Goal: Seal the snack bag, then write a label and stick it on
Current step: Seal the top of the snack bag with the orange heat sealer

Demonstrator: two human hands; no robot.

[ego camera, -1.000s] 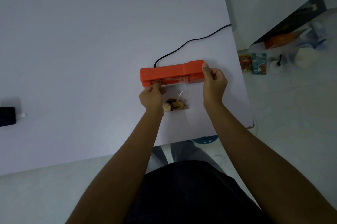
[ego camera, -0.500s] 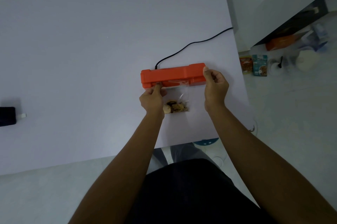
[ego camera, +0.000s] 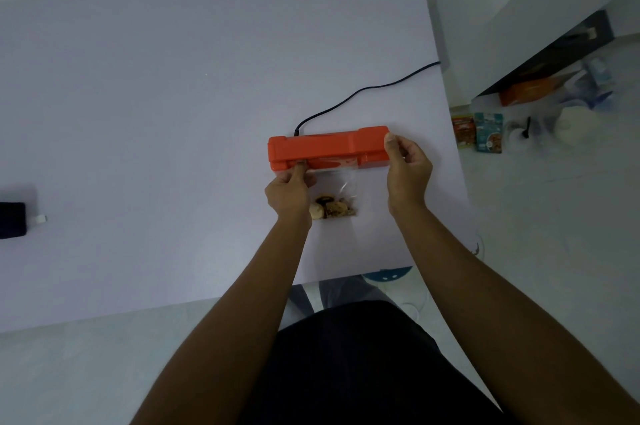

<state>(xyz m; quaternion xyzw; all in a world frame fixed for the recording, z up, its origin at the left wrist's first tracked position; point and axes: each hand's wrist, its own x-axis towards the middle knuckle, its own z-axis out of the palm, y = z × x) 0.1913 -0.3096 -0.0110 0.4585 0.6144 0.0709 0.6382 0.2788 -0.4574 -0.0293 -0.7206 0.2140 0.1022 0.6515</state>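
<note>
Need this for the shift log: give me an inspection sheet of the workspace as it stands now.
Surface: pale table, mostly bare.
Job's things: orange sealer lies flat; clear snack bag has its top edge in the sealer's slot, snacks at the bottom. No pen or label seen.
Clutter: dark phone-like device at the table's left edge.
Hands: left hand pinches the bag's top corner at the slot; right hand holds the sealer's right end.
Cables: black cord runs from the sealer off the far right edge.
Surroundings: packets and containers on the floor, right.
</note>
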